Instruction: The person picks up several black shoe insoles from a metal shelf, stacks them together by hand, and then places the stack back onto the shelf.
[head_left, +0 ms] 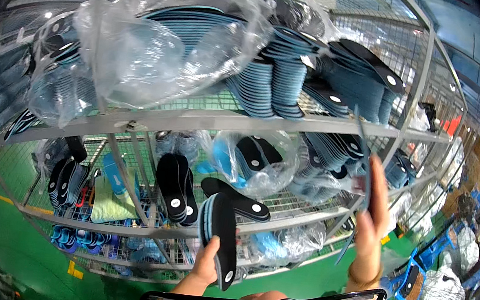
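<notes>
My left hand (205, 262) grips a small stack of shoe insoles (221, 241), black on top with light blue undersides and a white round sticker at the lower end. To the right, my raised right hand (373, 220) has its thumb and fingers against a single insole (365, 192), which is seen almost edge-on. That hand is slightly blurred. Just beyond my left hand, a black insole (240, 201) lies across the edge of the middle shelf, and a pair of black insoles (174, 187) leans beside it.
A grey metal rack (309, 124) with mesh shelves stands ahead. Its upper shelf carries tall insole stacks (281, 86) and clear plastic bags (137, 59). Pale green sheets (116, 210) sit lower left. At right are a blue stool-like frame (412, 285) and white sacks (444, 295) on green floor.
</notes>
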The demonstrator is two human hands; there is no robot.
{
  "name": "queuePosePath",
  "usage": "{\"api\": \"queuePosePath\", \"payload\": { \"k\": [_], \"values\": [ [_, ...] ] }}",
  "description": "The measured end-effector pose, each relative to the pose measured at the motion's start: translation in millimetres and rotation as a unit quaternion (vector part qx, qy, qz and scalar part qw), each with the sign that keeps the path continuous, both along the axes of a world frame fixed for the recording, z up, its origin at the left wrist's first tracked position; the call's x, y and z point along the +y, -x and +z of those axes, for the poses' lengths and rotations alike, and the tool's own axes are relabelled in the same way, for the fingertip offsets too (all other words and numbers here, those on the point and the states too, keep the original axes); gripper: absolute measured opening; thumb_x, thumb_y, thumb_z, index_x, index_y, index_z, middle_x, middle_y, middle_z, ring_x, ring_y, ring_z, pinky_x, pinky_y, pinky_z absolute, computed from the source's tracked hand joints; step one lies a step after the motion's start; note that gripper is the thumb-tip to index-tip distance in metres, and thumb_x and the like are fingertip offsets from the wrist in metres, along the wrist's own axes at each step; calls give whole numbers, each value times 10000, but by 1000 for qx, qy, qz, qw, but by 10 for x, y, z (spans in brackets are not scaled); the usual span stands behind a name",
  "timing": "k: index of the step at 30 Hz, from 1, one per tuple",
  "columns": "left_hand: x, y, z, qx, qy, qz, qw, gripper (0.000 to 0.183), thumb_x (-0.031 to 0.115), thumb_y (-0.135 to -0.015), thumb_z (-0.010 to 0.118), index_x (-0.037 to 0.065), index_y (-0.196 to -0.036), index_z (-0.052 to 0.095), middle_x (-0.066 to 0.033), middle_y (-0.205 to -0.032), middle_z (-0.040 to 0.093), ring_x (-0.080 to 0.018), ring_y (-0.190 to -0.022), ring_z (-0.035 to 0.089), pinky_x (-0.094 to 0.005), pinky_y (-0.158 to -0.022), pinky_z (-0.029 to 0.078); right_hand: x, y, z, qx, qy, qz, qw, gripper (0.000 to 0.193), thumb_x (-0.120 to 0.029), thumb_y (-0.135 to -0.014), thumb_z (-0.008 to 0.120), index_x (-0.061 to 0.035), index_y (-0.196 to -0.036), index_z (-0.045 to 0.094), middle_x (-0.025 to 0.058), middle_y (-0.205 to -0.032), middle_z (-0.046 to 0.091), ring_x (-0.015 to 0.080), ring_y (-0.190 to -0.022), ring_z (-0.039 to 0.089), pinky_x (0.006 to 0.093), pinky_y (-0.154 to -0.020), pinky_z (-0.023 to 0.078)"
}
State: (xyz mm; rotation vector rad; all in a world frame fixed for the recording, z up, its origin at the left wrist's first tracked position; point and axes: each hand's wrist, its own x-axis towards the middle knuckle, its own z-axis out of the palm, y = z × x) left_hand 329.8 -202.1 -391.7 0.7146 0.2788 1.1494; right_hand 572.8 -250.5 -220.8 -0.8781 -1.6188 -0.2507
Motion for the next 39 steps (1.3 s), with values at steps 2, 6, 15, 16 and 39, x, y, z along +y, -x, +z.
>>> {"api": "queuePosePath", "payload": {
  "k": [2, 6, 15, 16, 39],
  "values": [
    [-28, 214, 80, -27, 3, 31, 999, 534, 390, -807, 404, -2, -1168, 359, -110, -1123, 455, -201, -963, 469, -329, -840, 366, 297, 102, 623, -59, -62, 1, 996, 509, -134, -711, 495, 51, -1168, 368, 190, -1213, 370, 252, -1153, 331, 317, -949, 229],
    [21, 471, -123, -68, 45, 62, 995, 526, 382, -793, 459, -14, -1133, 390, -111, -1086, 480, -189, -900, 494, -297, -782, 395, 995, 169, 1888, -102, -31, -162, 981, 493, -381, -717, 527, 64, -930, 537, 126, -730, 568, 146, -681, 512, 250, -630, 397],
    [15, 1239, -186, -87, 84, 171, 978, 602, 450, -769, 460, -39, -1114, 400, -146, -962, 528, -203, -777, 537, -315, -695, 442, 2284, 675, 2572, -193, 332, -301, 873, 646, -489, -711, 480, 20, -1107, 432, 199, -1141, 392, 260, -1040, 395, 356, -848, 340],
    [45, 1221, -208, -92, 87, 162, 979, 602, 450, -769, 460, -39, -1114, 400, -146, -962, 528, -203, -777, 537, -315, -695, 442, 2510, 472, 2612, -245, 383, -326, 829, 692, -506, -735, 441, 19, -1180, 363, 212, -1247, 301, 260, -1147, 311, 375, -907, 300],
    [65, 1389, 432, 49, -201, 139, 969, 787, 148, -655, 679, -5, -1252, 190, -96, -1201, 348, -178, -1098, 349, -300, -924, 258, 795, 2301, -774, 4, 409, 404, 819, 652, -191, -715, 630, 3, -1226, 275, 96, -1117, 441, 176, -1005, 429, 312, -857, 331]
  ]
}}
